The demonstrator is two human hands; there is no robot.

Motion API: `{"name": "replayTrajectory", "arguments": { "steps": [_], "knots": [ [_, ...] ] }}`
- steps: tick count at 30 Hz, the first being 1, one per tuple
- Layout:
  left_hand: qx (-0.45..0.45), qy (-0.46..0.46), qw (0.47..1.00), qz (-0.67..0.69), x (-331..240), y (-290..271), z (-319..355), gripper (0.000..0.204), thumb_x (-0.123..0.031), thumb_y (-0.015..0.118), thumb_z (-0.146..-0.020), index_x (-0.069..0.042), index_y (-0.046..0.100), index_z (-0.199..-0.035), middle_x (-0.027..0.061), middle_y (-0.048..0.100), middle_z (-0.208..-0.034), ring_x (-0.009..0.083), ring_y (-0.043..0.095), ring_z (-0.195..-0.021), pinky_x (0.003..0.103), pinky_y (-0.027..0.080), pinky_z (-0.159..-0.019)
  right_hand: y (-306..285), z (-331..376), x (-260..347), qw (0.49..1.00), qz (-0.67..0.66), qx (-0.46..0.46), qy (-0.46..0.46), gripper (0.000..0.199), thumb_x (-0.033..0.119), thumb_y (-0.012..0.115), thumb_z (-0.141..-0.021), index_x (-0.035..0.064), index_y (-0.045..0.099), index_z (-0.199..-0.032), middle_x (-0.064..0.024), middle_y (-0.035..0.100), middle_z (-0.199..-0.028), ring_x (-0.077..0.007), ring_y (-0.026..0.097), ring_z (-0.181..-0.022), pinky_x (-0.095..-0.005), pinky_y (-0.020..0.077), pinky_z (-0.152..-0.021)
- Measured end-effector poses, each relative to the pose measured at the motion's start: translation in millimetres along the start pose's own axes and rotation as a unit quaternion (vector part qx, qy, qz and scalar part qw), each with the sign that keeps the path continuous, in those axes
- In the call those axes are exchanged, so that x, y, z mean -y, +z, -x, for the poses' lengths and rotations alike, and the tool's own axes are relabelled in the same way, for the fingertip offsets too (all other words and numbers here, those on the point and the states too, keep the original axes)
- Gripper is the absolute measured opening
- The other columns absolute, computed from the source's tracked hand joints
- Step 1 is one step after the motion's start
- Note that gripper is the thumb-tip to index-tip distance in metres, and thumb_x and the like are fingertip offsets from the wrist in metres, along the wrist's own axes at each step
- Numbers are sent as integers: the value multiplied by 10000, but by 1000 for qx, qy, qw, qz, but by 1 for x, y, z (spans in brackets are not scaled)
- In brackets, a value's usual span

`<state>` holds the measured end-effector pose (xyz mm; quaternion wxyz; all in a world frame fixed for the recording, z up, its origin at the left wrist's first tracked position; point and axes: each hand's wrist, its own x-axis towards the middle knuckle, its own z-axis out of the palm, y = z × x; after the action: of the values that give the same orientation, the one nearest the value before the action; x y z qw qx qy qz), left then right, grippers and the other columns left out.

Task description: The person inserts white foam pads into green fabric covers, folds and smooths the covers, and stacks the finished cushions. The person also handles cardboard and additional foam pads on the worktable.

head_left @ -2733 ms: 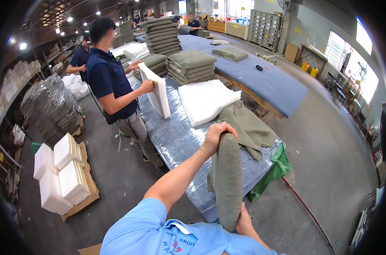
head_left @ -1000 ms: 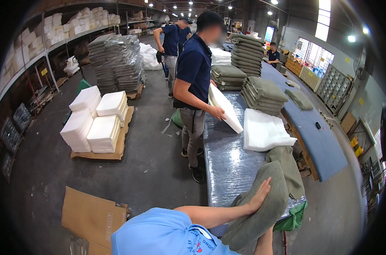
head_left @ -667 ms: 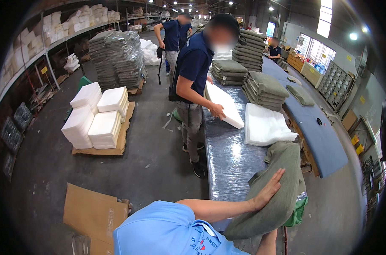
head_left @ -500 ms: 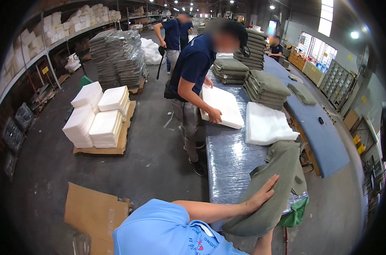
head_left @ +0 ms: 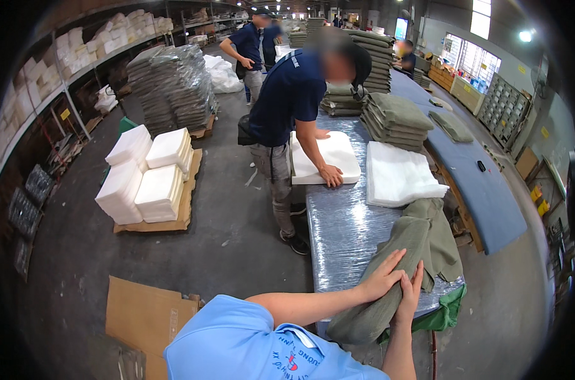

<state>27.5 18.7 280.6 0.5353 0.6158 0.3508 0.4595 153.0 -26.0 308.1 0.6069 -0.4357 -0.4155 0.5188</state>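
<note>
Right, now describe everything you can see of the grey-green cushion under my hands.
The cushion is long and plump, with a rounded near end and a matte, woven-looking grey-green cover, slightly creased. It lies at the near end of the plastic-wrapped table, slanting away to the right, its far end by a loose matching cloth. The left hand lies on top; the right hand presses its right side. Its underside is hidden.

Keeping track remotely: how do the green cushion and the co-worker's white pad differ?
The green cushion is grey-green, the white pad white. The cushion looks narrow, the pad shows a broad face. The person's left hand and right hand touch the cushion; a co-worker's hands touch the pad. Both have two hands on them.
</note>
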Motion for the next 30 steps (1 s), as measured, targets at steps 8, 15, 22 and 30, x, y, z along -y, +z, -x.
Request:
{"name": "replayTrajectory", "arguments": {
  "steps": [8, 15, 22, 30],
  "knots": [
    [-7, -35, 999, -33, 10, -3, -86, 762, -305, 566, -988, -29, 277, -1638, 212, 231, -1704, 331, 177, -1596, 393, 165, -1282, -20, -67, -14, 997, -63, -19, 44, 808, 294, 603, -1031, 65, 161, -1668, -204, 290, -1653, -302, 403, -1465, -400, 389, -1163],
    [-10, -72, 997, -15, 33, -15, -184, 843, -489, 553, -1006, 54, 305, -1600, 258, 335, -1653, 339, 277, -1566, 389, 231, -1267, -50, -167, -33, 999, 24, -26, -23, 843, 438, 565, -1058, 56, 129, -1670, -225, 256, -1663, -324, 389, -1469, -383, 375, -1170],
    [68, -168, 983, 4, 63, -34, -237, 572, -518, 552, -1039, -96, 597, -1422, 28, 640, -1317, 160, 532, -1255, 343, 395, -1102, -100, -244, -55, 984, -129, 46, 114, 779, 619, 536, -1024, 72, 425, -1569, -116, 570, -1446, -232, 552, -1290, -343, 428, -1065],
    [167, -211, 962, 40, 36, -80, -253, 607, -299, 813, -889, -98, 600, -1421, 19, 640, -1333, 147, 575, -1216, 331, 408, -1087, -141, -247, -44, 978, 33, 40, 202, 462, 686, 638, -922, 263, 690, -1100, 99, 668, -1058, -105, 550, -1001, -364, 344, -821]
  ]
}}
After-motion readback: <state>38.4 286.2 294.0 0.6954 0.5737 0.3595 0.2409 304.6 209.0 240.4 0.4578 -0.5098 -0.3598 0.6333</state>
